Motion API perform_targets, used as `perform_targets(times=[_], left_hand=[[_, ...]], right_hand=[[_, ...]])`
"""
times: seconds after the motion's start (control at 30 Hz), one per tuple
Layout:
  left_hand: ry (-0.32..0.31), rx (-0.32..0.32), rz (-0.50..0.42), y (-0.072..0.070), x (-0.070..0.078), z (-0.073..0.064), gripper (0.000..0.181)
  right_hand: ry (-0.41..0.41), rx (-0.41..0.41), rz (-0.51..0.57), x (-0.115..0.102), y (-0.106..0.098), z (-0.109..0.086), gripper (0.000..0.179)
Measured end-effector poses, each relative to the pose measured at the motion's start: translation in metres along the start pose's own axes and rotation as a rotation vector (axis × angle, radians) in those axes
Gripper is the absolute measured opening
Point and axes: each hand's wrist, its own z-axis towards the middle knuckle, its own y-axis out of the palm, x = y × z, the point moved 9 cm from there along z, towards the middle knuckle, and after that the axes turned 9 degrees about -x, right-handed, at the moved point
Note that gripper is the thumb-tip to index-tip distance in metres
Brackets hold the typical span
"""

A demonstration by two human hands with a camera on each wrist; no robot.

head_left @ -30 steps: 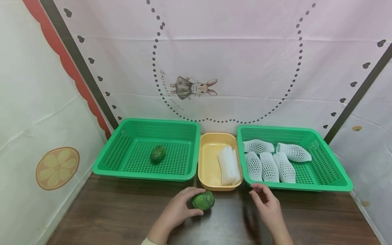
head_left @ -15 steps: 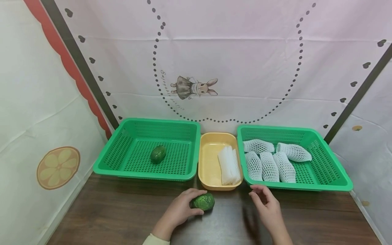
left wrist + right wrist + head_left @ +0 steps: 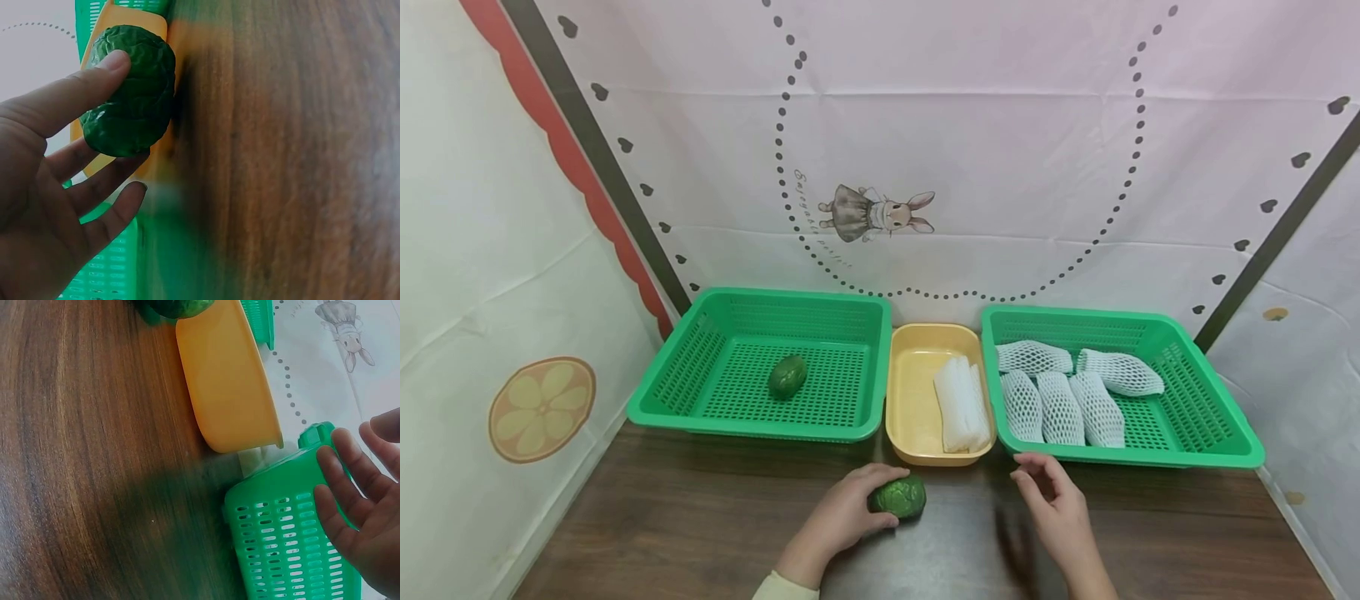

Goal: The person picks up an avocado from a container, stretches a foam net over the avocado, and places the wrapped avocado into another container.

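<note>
Beside the front of the yellow tray, my left hand (image 3: 848, 515) grips a dark-green, wrinkled oval fruit (image 3: 901, 497) from its left end. In the left wrist view the thumb presses one side of this fruit (image 3: 140, 94) while fingers reach behind it. My right hand (image 3: 1060, 512) is near the front left corner of the right green basket (image 3: 1195, 457), its fingers loosely bent and nothing held. A similar green fruit (image 3: 787, 377) lies in the left green basket (image 3: 752, 429). Several white foam-net-covered pieces (image 3: 1060, 408) lie in the right basket, what they cover mostly hidden.
Between the two baskets stands the yellow tray (image 3: 913, 400), with folded white foam nets (image 3: 961, 406) along its right side. All three containers line the back of the dark wooden table (image 3: 700, 508). A printed cloth (image 3: 1000, 167) rises behind them.
My left hand and the fruit in it have come very slightly toward the near side of the table. The right hand stays in place.
</note>
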Motion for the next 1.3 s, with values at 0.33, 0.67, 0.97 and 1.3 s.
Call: perform_targets(times=[0.33, 0.67, 0.97, 1.3], left_hand=[[-0.026, -0.007, -0.038, -0.001, -0.004, -0.002, 0.063], [-0.057, 0.000, -0.054, -0.006, -0.007, -0.003, 0.063], [-0.058, 0.018, 0.009, -0.001, -0.005, -0.004, 0.052], [-0.097, 0.004, -0.007, 0.001, -0.001, -0.003, 0.059]], right_hand=[[-0.016, 0.008, 0.014, -0.004, 0.002, 0.000, 0.016], [-0.167, -0.098, -0.200, -0.068, 0.010, 0.050, 0.018], [-0.293, -0.247, -0.955, -0.068, 0.081, 0.110, 0.022], [-0.278, -0.262, -1.236, -0.049, 0.103, 0.115, 0.032]])
